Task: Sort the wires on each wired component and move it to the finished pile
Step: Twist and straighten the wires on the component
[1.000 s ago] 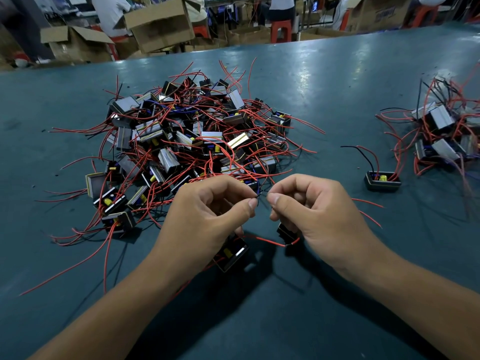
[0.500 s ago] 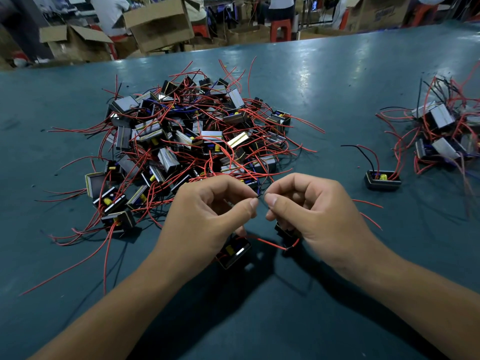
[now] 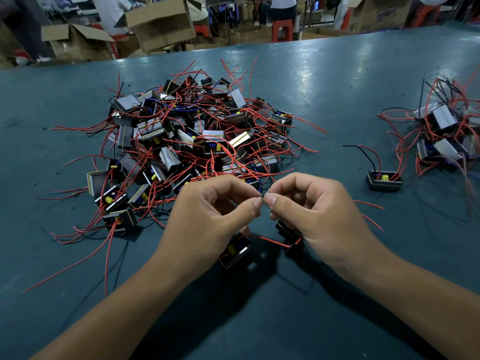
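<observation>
A big tangled pile of small black wired components [image 3: 192, 141] with red wires lies at centre-left on the teal table [image 3: 337, 81]. My left hand [image 3: 210, 214] and my right hand [image 3: 317, 214] meet in front of it, thumb and forefinger of each pinching a thin dark wire [image 3: 265, 195] between them. Below my left hand hangs a black component [image 3: 236, 252] with a yellow part. A second black component [image 3: 284, 229] shows under my right hand, and a red wire [image 3: 272, 241] runs between the two. A smaller pile of components [image 3: 446, 133] sits at far right.
A single black component [image 3: 384, 180] with a black and a red wire stands alone between my right hand and the right pile. Loose red wires trail out left of the big pile. Cardboard boxes [image 3: 161, 24] and red stools [image 3: 284, 28] stand beyond the table's far edge.
Both hands have stayed nearly still, pinching at the same spot. The components beneath them have shifted only slightly.
</observation>
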`<state>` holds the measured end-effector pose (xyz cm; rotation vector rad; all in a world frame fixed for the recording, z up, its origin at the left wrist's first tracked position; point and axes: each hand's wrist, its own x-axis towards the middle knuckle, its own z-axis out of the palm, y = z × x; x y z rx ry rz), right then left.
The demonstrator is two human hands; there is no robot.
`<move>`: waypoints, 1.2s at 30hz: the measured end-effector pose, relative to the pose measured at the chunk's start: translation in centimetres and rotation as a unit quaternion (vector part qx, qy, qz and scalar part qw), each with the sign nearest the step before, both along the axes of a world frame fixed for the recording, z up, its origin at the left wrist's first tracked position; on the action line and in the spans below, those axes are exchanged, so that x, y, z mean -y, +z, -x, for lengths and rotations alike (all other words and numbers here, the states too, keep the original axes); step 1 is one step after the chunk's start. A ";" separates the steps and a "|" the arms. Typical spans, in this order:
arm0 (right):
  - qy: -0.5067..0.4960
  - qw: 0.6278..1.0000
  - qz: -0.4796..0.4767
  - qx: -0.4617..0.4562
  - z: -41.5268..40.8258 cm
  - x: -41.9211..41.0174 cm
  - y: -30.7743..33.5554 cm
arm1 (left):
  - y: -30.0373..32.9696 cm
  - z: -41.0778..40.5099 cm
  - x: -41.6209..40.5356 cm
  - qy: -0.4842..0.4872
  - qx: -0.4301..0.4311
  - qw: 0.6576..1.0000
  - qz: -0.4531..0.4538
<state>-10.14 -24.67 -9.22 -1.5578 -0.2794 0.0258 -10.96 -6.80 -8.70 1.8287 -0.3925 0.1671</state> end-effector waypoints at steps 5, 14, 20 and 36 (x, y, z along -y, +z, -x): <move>-0.007 1.000 0.008 -0.001 0.0 0.0 -0.1 | -0.1 0.0 -0.1 0.006 0.001 1.000 0.009; -0.007 1.000 0.006 0.003 0.1 0.0 0.1 | 0.0 0.1 0.0 0.012 0.005 1.000 -0.001; -0.004 1.000 -0.006 0.009 0.2 -0.1 0.2 | 0.0 0.2 0.0 0.013 0.012 1.000 -0.006; 0.009 0.999 0.001 0.033 -0.1 0.0 0.0 | 0.8 0.5 0.1 0.046 0.067 0.994 -0.072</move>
